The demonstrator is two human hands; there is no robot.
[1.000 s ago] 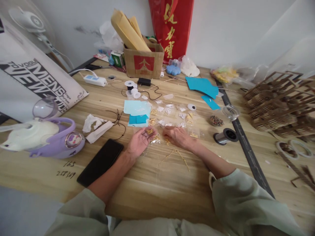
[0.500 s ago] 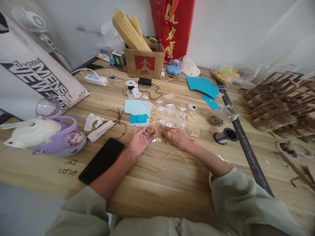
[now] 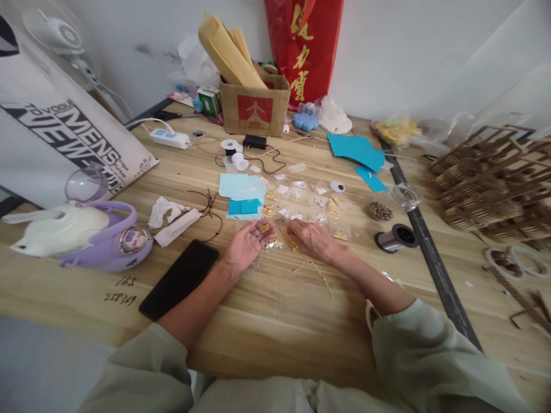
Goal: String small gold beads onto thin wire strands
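My left hand [image 3: 244, 248] lies palm up and cupped over the table, with small gold beads [image 3: 264, 228] resting on its fingers. To its right, my right hand [image 3: 316, 242] faces down with its fingertips drawn together; what they pinch, if anything, is too small to make out. A loose pile of gold beads [image 3: 274, 242] sits on a clear bag between the hands. Just below the right fingers is a smaller gold cluster [image 3: 294, 246]. Nearer to me, a thin gold chain [image 3: 319, 275] lies bent on the wood.
Small bags of silver and gold findings [image 3: 318, 218] spread beyond the hands. A black phone [image 3: 178, 281] lies left, beside a purple water bottle [image 3: 99, 241]. To the right stand a wire spool [image 3: 396, 237] and a dish of beads [image 3: 379, 211]. A cardboard box [image 3: 256, 109] is behind.
My right hand has shifted slightly right, showing more of the gold cluster beneath it. The left hand stays cupped with the beads on it. The view has tilted a little.
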